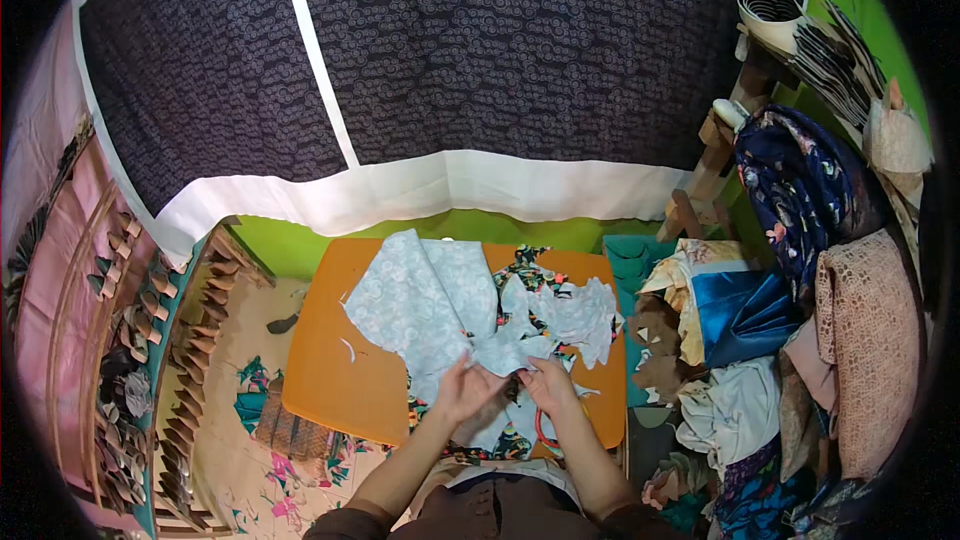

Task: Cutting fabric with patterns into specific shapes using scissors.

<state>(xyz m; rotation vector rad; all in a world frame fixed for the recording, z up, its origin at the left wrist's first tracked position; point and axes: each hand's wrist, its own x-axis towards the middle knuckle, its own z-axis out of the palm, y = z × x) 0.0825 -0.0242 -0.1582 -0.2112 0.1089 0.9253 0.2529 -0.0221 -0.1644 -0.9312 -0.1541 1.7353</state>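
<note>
A pale blue-white floral fabric [420, 290] lies spread on the orange table [340, 380], its near end gathered up in front of me. My left hand [468, 392] grips the near edge of this fabric, thumb up. My right hand [548, 387] pinches the same edge a short way to the right. A red loop [543, 428], like a scissors handle, shows beside my right hand; the rest of it is hidden. Under the pale cloth and to its right lies a black fabric with a bright floral print [520, 275]. A crumpled pale piece [585, 315] lies on it.
Heaped fabrics, with a shiny blue cloth [745, 315] and a white cloth [735, 410], crowd the right side. Racks of shoe-shaped forms [190, 380] stand at the left. Coloured scraps [285, 480] litter the floor. A dark patterned curtain [500, 50] hangs behind the table.
</note>
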